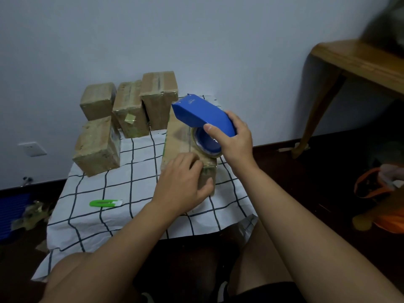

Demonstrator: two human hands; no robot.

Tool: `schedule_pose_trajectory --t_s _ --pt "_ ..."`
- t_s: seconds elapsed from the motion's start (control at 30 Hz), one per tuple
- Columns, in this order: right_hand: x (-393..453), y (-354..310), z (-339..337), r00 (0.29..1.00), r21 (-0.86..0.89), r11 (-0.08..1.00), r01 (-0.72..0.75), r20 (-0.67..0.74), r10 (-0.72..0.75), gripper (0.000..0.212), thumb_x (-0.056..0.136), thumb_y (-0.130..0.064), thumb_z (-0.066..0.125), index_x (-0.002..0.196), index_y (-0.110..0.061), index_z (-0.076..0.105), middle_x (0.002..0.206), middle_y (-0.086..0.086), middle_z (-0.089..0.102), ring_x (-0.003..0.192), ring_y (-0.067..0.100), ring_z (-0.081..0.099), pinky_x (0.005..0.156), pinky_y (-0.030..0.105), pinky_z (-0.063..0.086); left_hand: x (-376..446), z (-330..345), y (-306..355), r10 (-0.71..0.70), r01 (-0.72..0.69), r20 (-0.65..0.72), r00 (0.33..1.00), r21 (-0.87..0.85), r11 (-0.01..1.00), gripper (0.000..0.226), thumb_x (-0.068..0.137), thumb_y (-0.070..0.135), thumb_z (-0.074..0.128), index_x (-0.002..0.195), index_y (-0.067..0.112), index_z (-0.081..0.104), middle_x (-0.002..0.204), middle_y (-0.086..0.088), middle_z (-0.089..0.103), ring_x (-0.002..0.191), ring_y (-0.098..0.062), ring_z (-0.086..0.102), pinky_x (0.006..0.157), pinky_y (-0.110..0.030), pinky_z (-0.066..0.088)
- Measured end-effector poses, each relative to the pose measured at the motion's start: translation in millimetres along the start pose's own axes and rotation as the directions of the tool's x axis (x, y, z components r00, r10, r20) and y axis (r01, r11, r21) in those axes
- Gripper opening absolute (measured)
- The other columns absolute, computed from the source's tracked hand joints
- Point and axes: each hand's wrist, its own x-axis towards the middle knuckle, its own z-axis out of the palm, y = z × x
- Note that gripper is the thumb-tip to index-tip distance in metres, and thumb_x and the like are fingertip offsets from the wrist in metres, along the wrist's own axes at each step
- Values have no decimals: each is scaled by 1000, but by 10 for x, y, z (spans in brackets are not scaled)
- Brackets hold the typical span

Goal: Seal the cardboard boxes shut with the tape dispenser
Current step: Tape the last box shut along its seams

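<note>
A long cardboard box (178, 141) lies in the middle of the checked cloth, clear tape running along its top. My right hand (235, 138) grips the blue tape dispenser (203, 115), whose tape roll (207, 147) rests on the box's near top end. My left hand (183, 184) holds the box's near end, fingers on the top and thumb curled round the front face. Several taped boxes stand behind on the left, one of them (96, 147) nearest to me and another (159, 99) tallest at the back.
A green utility knife (105, 203) lies on the white checked cloth (122, 211) at front left. A wooden table (354, 60) stands at the right. An orange bag (380, 197) and paper scraps (32, 215) lie on the dark floor.
</note>
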Motion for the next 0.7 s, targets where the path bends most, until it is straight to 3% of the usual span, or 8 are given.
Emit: schedule_pose_trajectory --t_s 0.07,0.2,0.47,0.7 --pt "3 7 -12 1000 -30 999 13 -17 -13 68 69 -54 80 128 -27 59 113 -11 46 105 -1 55 89 20 49 31 -4 23 -6 5 -12 1000 -26 1000 32 87 36 53 84 5 63 83 -9 58 75 -28 54 62 -40 44" --pt "-4 -6 -5 999 -87 995 54 -2 -55 65 76 -48 81 132 -23 59 114 -7 47 107 4 55 95 30 51 84 -15 -18 1 -1 -34 999 6 1000 23 94 33 55 90 17 70 77 -2 57 71 -24 55 54 -32 35" --pt "-10 -16 -48 997 -76 995 62 40 -59 64 75 -50 78 129 -21 60 122 -2 61 112 16 58 97 41 51 86 -10 -130 -56 63 47 997 -154 986 17 94 34 61 100 27 75 84 6 59 83 -19 55 60 -29 38" --pt "28 0 -104 997 5 1000 7 72 -8 60 76 -51 78 126 -23 62 119 1 63 109 21 60 92 42 55 200 35 -104 -195 208 87 977 -180 962 27 91 51 57 85 29 72 80 12 57 83 -12 51 59 -29 34"
